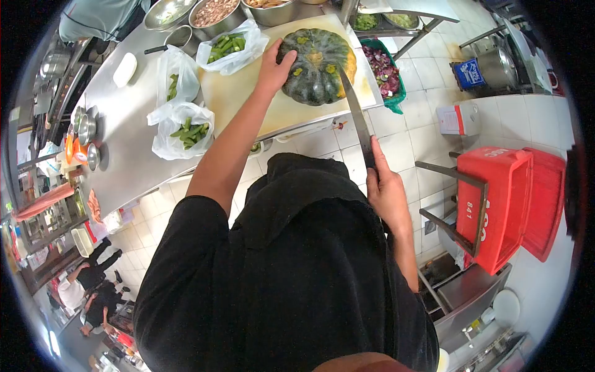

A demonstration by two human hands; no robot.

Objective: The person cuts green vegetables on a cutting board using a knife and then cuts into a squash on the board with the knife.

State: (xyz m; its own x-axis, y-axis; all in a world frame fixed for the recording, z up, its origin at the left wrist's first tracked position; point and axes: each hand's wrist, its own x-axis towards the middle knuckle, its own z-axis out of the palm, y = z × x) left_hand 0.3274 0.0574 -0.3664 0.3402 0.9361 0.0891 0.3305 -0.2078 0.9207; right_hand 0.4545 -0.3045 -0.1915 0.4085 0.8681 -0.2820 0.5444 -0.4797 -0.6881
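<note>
A large dark green pumpkin with yellow-orange patches rests on the pale cutting board. My left hand lies against the pumpkin's left side, thumb and fingers apart, steadying contact with its skin. In my right hand is a long kitchen knife, gripped by its dark handle. The blade points up and away from me, its tip at the right part of the pumpkin near a yellow patch. Whether the tip has entered the skin I cannot tell.
Left of the board sit plastic bags of cut green vegetables on the steel table. Metal bowls stand at the back. A green basket of purple onions is beyond the board's right edge. A red bin stands right; people are far left.
</note>
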